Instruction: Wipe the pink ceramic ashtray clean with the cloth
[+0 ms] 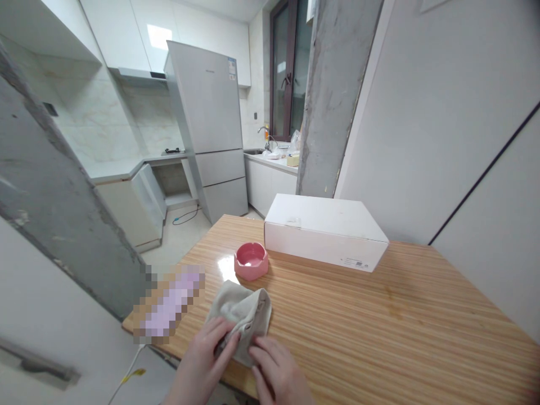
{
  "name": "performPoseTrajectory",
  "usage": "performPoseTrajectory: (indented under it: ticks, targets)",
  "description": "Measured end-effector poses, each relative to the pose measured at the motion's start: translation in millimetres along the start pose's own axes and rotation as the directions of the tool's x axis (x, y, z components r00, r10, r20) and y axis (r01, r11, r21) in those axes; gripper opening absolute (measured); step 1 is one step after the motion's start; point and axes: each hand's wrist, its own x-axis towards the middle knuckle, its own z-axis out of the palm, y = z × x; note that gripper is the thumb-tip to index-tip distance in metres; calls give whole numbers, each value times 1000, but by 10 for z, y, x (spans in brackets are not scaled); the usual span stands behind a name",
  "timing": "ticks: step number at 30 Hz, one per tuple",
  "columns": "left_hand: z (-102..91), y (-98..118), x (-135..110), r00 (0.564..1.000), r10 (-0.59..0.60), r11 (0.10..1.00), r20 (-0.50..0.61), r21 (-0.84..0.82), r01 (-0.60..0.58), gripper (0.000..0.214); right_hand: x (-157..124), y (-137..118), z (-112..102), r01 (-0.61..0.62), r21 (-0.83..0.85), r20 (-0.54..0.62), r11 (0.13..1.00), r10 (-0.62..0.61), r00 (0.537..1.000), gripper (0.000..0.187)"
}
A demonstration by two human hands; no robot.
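A crumpled beige cloth (242, 308) lies on the wooden table (379, 332) near its front left edge. My left hand (207, 357) rests on the cloth's near side, fingers curled and pinching its edge. My right hand (278, 372) touches the cloth's near right corner with fingers bent onto the fabric. A pink round dish (251, 260) stands just beyond the cloth.
A flat white box (324, 230) lies on the table's far side behind the pink dish. A blurred patch (169, 306) covers something at the table's left edge. A grey pillar (333, 95), a fridge (211, 129) and kitchen counters stand further back.
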Motion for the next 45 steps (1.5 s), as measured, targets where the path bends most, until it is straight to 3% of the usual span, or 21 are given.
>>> performPoseTrajectory:
  ticks: [4, 7, 10, 14, 20, 24, 29, 31, 35, 40, 43, 45]
  targets:
    - [-224, 100, 13, 996, 46, 997, 77, -57, -42, 31, 120, -43, -95, -225, 20, -141, 974, 225, 964, 35]
    - [-368, 223, 11, 996, 41, 986, 73, -165, -28, 31, 284, -79, -173, -337, 113, -168, 935, 352, 921, 45]
    - [-441, 296, 19, 997, -39, 959, 71, -276, 58, 35, 450, -126, -255, -442, 292, -96, 848, 486, 869, 47]
    - [-452, 280, 85, 980, -159, 912, 122, -361, 193, 40, 567, -173, -344, -532, 469, 108, 705, 553, 826, 18]
    - [-415, 241, 93, 978, -143, 861, 150, -469, 198, 45, 537, -98, -350, -553, 499, 143, 667, 566, 812, 17]
    - [-379, 255, 50, 973, -92, 873, 209, -454, 180, 35, 511, -58, -350, -556, 520, 162, 648, 565, 809, 20]
    - [-309, 221, 82, 978, -206, 924, 25, -325, 203, 28, 475, -80, -411, -516, 568, 192, 641, 507, 840, 19]
    - [-312, 215, 89, 974, -218, 932, -64, -310, 189, 30, 462, -92, -431, -480, 600, 178, 640, 478, 860, 27]
    - [-387, 264, 78, 984, -128, 958, -127, -274, 89, 27, 427, -91, -414, -450, 644, 175, 619, 453, 874, 32]
    - [-514, 351, 84, 987, 10, 986, -160, -165, -37, 23, 321, -79, -358, -423, 769, 99, 479, 564, 820, 31]
    - [-564, 370, 109, 982, 4, 991, -190, -130, -29, 24, 253, -117, -358, -400, 666, -5, 630, 540, 842, 9]
    - [-583, 377, 131, 983, -14, 991, -185, -137, -11, 26, 205, -155, -333, -422, 522, -2, 741, 495, 869, 9]
